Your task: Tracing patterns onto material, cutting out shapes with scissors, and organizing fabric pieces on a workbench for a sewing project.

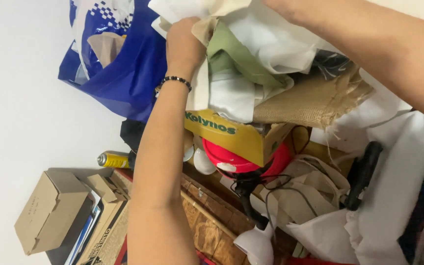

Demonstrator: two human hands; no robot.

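Clutter runs left to right: a brown carton, a yellow spray can, a blue plastic bag. The left hand is closed around a fold of cream cloth atop the fabric pile — just above a yellow box. The right hand is out of frame; only its forearm shows. Pulling hard could likely topple the loose pile — burlap included.

At twelve o'clock I see my left hand in soft matt cloth pieces, green and white. Rough woven burlap lies at two o'clock, a glossy blue plastic bag at ten, matt cardboard box at eight.
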